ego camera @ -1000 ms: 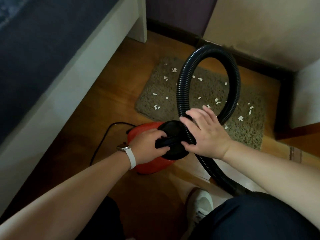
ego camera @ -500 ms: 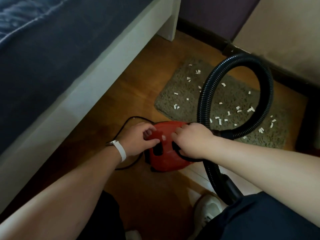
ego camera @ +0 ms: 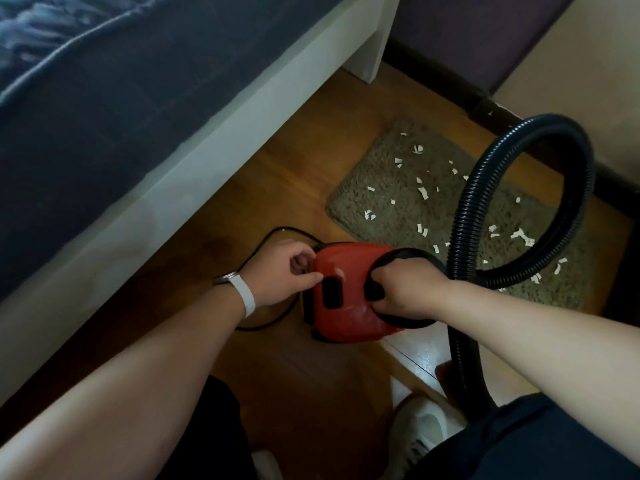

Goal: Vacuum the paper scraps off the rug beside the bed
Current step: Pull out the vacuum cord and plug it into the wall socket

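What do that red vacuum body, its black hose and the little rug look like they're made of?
Red vacuum body: probably moulded plastic, smooth and glossy, with light glinting off it. Black hose: likely flexible ribbed plastic, bent into a loop. Rug: a shaggy brownish-grey textile pile, matte and tufted.

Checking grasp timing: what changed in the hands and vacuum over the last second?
The right hand left the hose base and closed around the black handle of the red vacuum. The left hand slid from the top to the vacuum's rear end by the cord. Unchanged: hose looped over the rug, paper scraps still scattered there.
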A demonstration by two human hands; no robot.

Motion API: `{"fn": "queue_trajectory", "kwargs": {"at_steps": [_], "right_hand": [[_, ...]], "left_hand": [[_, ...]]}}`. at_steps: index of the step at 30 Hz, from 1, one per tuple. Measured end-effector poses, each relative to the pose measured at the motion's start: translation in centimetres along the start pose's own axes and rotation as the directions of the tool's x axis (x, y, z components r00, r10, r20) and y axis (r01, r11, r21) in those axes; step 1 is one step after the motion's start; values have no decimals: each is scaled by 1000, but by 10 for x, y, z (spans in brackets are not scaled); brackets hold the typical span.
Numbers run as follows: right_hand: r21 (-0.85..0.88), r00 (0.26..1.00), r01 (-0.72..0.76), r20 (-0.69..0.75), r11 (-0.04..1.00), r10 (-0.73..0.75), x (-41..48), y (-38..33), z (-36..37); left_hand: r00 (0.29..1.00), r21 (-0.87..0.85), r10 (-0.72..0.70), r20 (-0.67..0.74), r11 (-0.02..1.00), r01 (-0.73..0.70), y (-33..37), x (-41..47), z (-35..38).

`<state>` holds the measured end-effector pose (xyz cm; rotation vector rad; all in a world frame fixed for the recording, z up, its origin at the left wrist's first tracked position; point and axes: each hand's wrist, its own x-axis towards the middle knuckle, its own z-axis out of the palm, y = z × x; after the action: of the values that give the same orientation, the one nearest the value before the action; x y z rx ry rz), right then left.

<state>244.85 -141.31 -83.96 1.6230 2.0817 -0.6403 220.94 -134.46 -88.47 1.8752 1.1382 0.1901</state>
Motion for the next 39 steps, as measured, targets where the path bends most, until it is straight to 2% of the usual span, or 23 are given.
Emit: {"fn": "queue_trajectory", "kwargs": {"at_steps": [4,8,16,20,23,25,27,31,35,39], "right_hand": [[103,994,-41,-100,994,52,-5,10,-7],[205,992,-65,-96,977,87,-19,15,-19],[318,973,-108,-162,942,167,-52,15,-49],[430,952,-130,-198,893,234,-63,25,-63],[507,942,-103,-226,856,248,-70,33,-71],[533,938,-67,-255,844,235,-74,36,-77],[546,936,-30,-278,837,215,-76,37,-82],[574,929,34,-319,818,185,-79,40,-88],[598,927,72,-336,798,168,-77,43,-88],[589,936,57,-313,806,163,-75,46,-88]], "left_hand": [[997,38,-72,-16,997,73,-13,-11,-13],[992,16,-124,-37,992,125,-24,-14,-25],[991,-57,-106,-81,993,101,-17,-3,-19],[986,-227,-158,-57,964,141,-3,1,-17],[967,-390,-250,44,887,247,-6,5,-17],[947,-428,-300,113,846,319,-12,8,-15],[942,-488,-294,159,806,334,-8,12,-15],[945,-616,-298,136,722,316,4,23,-19],[936,-593,-307,175,725,349,1,20,-24],[937,-465,-311,157,814,348,-12,16,-37]]}}
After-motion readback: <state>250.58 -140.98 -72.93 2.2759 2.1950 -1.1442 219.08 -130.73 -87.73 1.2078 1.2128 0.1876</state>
